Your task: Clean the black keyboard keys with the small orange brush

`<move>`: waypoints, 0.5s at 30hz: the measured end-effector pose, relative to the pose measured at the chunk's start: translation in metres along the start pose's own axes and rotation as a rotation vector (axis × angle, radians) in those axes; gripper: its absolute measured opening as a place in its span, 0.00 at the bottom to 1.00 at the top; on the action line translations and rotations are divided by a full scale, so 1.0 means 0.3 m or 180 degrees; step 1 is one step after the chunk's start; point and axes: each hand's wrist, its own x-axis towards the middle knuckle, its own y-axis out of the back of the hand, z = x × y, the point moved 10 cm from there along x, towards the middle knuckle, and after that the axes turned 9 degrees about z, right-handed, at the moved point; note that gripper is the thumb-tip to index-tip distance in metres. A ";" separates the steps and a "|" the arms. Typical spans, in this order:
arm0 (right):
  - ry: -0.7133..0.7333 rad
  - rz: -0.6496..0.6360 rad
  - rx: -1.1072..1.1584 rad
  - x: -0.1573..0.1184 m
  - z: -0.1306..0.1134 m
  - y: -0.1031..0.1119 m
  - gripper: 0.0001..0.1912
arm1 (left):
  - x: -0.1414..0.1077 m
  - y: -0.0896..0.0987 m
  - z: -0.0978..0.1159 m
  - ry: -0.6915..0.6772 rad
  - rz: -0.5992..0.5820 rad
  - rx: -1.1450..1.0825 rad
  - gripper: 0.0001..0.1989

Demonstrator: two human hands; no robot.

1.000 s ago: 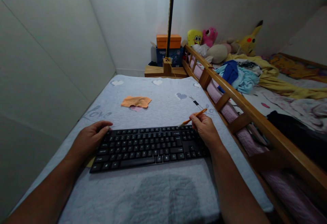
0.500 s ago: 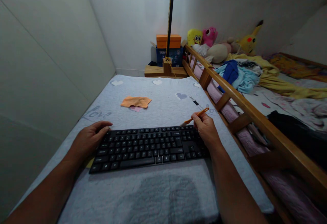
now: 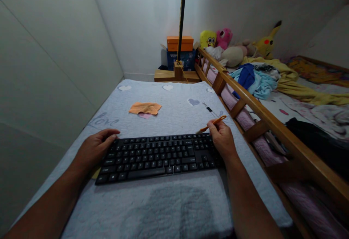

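Note:
A black keyboard lies across the pale blue quilted cover in front of me. My left hand rests at its left end, fingers bent around the upper left corner. In my right hand is an orange-handled brush, pinched between thumb and fingers, its bristle end at the keyboard's top edge near the right side. Farther back on the cover lies a crumpled orange cloth. Something yellow shows partly beneath my left hand, by the keyboard's left end.
A thin cable with a black tie lies at the back right of the cover. A wooden rail runs along the right side, with clothes and plush toys beyond. At the far end stand a wooden base with a pole and an orange box.
My right hand has shifted slightly to the right with the brush, whose tip has moved along the keyboard's top edge. My left hand and the keyboard have stayed in place.

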 end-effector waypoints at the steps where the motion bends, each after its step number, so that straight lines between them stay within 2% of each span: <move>1: -0.0021 -0.0049 0.0063 -0.005 0.000 -0.010 0.17 | 0.000 -0.001 0.000 0.0007 -0.0009 -0.0026 0.26; 6: -0.0078 -0.0233 0.0047 -0.018 0.015 -0.048 0.17 | -0.002 0.009 0.016 -0.0044 0.0056 0.0039 0.25; 11: 0.0119 -0.0046 -0.0165 -0.008 -0.004 -0.010 0.15 | -0.006 0.012 0.026 -0.0075 0.0047 0.0095 0.26; 15: 0.0089 0.0073 -0.0013 -0.012 -0.009 0.009 0.16 | -0.002 0.012 0.022 -0.0098 0.0049 0.0129 0.25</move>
